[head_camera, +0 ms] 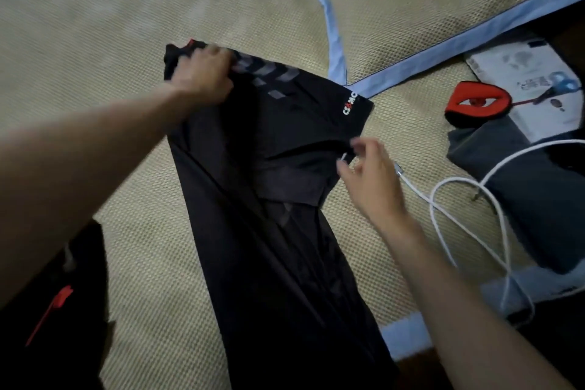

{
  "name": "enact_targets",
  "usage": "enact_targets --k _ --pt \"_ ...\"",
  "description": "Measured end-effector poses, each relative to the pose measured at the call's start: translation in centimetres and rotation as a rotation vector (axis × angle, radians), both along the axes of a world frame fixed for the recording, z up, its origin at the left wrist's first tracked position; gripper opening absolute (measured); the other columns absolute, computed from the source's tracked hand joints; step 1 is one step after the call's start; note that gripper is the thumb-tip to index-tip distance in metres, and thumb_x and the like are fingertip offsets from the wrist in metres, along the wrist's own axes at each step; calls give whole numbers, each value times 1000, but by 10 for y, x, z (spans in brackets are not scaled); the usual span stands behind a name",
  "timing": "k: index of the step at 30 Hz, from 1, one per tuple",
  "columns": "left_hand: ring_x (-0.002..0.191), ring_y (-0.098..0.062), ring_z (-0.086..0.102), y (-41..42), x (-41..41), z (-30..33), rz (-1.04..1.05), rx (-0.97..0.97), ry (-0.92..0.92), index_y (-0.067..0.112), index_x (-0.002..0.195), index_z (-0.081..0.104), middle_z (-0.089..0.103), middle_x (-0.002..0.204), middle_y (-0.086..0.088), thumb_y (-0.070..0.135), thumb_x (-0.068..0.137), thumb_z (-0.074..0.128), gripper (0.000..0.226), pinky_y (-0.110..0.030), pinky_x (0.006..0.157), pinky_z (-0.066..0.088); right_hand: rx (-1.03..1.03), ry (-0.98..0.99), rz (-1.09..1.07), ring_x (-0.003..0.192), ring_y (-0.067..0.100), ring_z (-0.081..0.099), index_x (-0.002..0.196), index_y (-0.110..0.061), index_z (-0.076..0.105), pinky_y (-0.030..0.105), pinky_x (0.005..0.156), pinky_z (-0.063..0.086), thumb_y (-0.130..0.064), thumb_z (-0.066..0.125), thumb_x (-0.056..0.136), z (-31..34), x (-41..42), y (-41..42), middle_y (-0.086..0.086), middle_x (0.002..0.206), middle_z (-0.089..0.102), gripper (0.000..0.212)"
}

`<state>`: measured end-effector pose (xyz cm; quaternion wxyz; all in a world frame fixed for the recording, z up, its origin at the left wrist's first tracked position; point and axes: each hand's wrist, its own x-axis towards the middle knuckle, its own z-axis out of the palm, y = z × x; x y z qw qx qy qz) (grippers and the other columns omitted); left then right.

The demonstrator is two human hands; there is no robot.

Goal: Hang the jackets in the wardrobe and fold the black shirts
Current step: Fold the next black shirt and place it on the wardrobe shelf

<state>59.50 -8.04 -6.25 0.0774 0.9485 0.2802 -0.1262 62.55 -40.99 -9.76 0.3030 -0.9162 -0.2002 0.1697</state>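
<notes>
A black sports shirt (278, 199) with grey chevrons and a white and red logo on its sleeve lies lengthwise on the beige mat (95, 25). My left hand (202, 76) grips the shirt's top near the collar, by the red trim. My right hand (367, 174) hovers at the shirt's right edge under the sleeve, fingers apart, holding nothing. A second black garment (53, 310) with a red stripe lies at the bottom left, partly cut off by the frame.
A white cable (468, 218) loops on the mat right of my right hand. A dark grey folded cloth (522, 193), a red and black pouch (478, 103) and a white box (531, 79) lie at the right. Blue mat borders (335, 25) run across the top.
</notes>
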Motion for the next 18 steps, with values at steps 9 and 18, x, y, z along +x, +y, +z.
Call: enact_targets --k 9,18 --pt "123 -39 53 98 31 -19 -61 -87 115 17 133 58 56 134 -18 22 90 69 44 -50 99 41 -490 91 182 96 24 66 79 -23 69 36 82 52 -60 76 78 -3 87 73 2 92 71 38" --pt "88 -22 60 130 27 -2 105 -257 -105 8 112 72 70 107 -12 14 88 74 24 -29 68 46 -1 402 126 61 1 60 85 -10 73 14 59 47 -33 72 92 10 110 52 -6 69 68 24"
